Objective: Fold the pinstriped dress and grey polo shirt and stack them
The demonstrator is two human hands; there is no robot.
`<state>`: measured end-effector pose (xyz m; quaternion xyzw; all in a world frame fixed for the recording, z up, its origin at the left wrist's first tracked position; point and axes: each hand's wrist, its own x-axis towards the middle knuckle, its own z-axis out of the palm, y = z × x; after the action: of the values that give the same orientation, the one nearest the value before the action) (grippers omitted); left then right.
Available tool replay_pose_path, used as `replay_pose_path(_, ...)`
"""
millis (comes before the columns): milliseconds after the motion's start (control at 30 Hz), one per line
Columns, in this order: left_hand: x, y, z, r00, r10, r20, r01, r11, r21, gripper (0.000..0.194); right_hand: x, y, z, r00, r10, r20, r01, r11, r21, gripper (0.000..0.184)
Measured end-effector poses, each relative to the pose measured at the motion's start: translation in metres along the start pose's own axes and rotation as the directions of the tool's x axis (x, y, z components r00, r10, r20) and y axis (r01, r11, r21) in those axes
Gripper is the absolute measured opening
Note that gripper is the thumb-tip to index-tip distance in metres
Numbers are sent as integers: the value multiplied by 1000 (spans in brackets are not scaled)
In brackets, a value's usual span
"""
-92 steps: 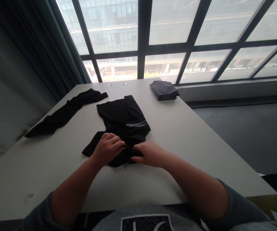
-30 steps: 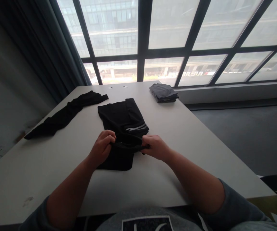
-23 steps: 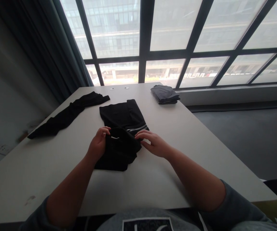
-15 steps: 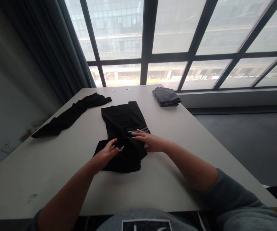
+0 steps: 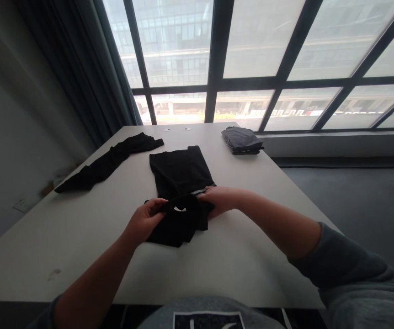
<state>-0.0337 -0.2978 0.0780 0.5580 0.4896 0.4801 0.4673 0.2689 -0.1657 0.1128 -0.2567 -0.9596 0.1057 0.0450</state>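
A black shirt (image 5: 183,171) with pale stripes lies partly folded on the white table (image 5: 252,256) in front of me. Its near end, with a small white label (image 5: 179,209) showing at the neckline, is lifted slightly. My left hand (image 5: 145,218) pinches the left side of that edge between thumb and fingers. On the other side, by the stripes, my right hand (image 5: 219,200) grips the cloth, its fingertips partly hidden in the fabric.
Another black garment (image 5: 109,160) lies stretched along the table's left side. A stack of folded grey and dark clothes (image 5: 242,140) stands at the back right, near the edge. Beyond the table are a large window and a dark curtain (image 5: 77,64).
Both hands have closed on the shirt's near end from looser, open poses. The neckline edge is now lifted and pulled straighter, with the label facing me. The view has shifted slightly left.
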Motion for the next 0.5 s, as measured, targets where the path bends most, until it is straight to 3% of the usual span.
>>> replay_pose_path(67,5,-9,6,995,-101,-15,97,979,-180,52,0,-5,0,997,35,75,-33,999,-31,79)
replay_pose_path(167,7,-21,20,977,-205,57,210,885,-415,54,1,-10,1,998,9,65,-12,999,47,96)
replay_pose_path(300,3,-23,27,972,-152,178,227,804,-549,57,2,-11,3,991,-84,102,53,960,274,94)
replay_pose_path(400,-3,-20,23,954,-32,300,182,853,-489,69,4,-13,1,991,-56,119,8,929,370,63)
replay_pose_path(500,-11,-21,26,911,-24,412,96,983,-156,87,5,-16,-8,988,2,152,-68,899,433,31)
